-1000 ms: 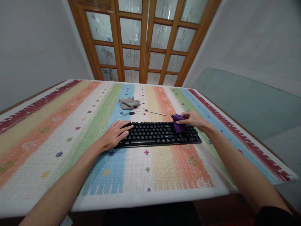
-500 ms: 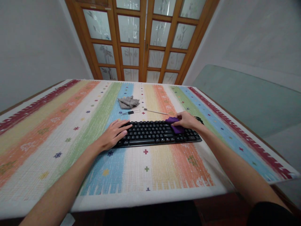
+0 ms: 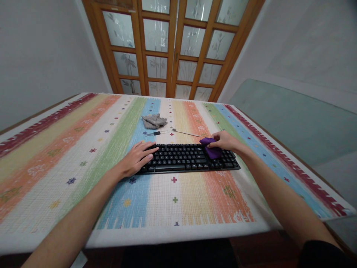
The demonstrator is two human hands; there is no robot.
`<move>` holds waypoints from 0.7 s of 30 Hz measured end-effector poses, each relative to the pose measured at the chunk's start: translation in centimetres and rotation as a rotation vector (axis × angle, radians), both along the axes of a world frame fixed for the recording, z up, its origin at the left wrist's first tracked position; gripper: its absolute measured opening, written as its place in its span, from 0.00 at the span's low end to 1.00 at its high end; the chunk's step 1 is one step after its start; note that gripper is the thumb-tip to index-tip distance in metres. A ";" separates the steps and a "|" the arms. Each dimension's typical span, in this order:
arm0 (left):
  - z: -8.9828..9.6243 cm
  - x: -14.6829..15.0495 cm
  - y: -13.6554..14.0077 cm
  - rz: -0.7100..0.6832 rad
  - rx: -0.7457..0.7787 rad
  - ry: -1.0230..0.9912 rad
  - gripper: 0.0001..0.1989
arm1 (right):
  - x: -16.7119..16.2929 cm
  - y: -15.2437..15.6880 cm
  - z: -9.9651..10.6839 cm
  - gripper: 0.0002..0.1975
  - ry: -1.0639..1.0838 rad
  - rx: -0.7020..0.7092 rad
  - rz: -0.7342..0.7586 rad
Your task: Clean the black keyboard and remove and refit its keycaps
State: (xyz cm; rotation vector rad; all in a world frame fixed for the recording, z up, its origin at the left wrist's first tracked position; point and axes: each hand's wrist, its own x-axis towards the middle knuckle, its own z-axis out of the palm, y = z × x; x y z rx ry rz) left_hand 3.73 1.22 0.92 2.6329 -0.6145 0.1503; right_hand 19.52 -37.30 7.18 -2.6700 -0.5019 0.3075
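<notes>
A black keyboard (image 3: 181, 157) lies across the striped tablecloth. My left hand (image 3: 138, 158) rests flat over its left end, fingers stretched apart and touching the keys. In my right hand (image 3: 223, 142) is a bunched purple cloth (image 3: 214, 152), pinched between thumb and fingers. The cloth lies against the keys near the keyboard's right part and hides some of them. Behind the keyboard are a thin metal-handled brush (image 3: 186, 133) and a small black-handled tool with wire ends (image 3: 157, 133). A crumpled grey cloth (image 3: 154, 121) sits farther back.
The striped tablecloth (image 3: 163, 201) covers the table, its front edge close to my body. A pale green panel (image 3: 292, 115) stands along the right side. Wooden doors with glass panes (image 3: 156, 48) rise beyond the table's far edge.
My right hand and the purple cloth have shifted slightly right along the keyboard. My left hand keeps its place on the keys. The whole view has moved a little.
</notes>
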 end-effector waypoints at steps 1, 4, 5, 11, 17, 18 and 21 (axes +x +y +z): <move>0.0 0.0 0.0 -0.007 0.000 -0.002 0.29 | 0.1 -0.2 0.0 0.09 0.015 0.008 0.002; -0.1 0.0 0.1 -0.017 -0.002 -0.001 0.29 | 0.4 -0.9 -0.5 0.10 0.033 0.010 0.000; -0.1 0.0 0.1 -0.016 -0.003 0.001 0.29 | 0.4 -1.1 -0.7 0.10 0.029 0.007 -0.007; 0.0 0.0 0.0 0.003 -0.012 0.000 0.31 | 0.5 -1.4 -1.6 0.10 0.024 -0.001 -0.038; -0.2 0.0 0.3 -0.017 0.001 -0.020 0.27 | 0.5 -1.5 -1.4 0.09 -0.032 0.011 -0.038; -0.2 0.0 0.3 -0.017 0.000 -0.023 0.27 | 0.5 -1.5 -1.4 0.09 -0.041 0.012 -0.031; -0.3 0.0 0.3 -0.016 -0.014 -0.014 0.28 | 0.6 -1.8 -1.1 0.09 -0.090 0.018 -0.041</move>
